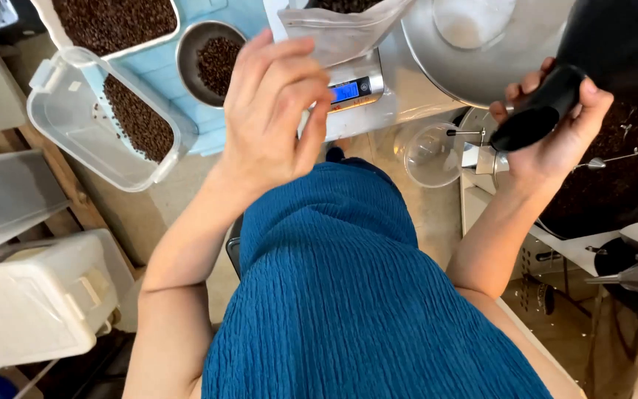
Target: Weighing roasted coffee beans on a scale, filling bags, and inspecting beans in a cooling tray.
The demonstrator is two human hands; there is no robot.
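Note:
My left hand [275, 111] hovers with fingers loosely spread just below a clear plastic bag [341, 33] holding dark coffee beans, which rests on a silver digital scale [359, 89] with a lit blue display. The fingertips are close to the bag's edge; whether they touch it is unclear. My right hand [555, 137] grips a black handle [537, 118] that juts from a dark machine at the right. A large metal funnel-shaped vessel [481, 52] sits above the scale.
A clear plastic tub [75, 122] with some beans, a white tray of beans [116, 22] and a metal bowl of beans [212, 59] lie at upper left. White lidded bins [35, 295] stand at left. A roaster tray of dark beans [622, 177] is at right.

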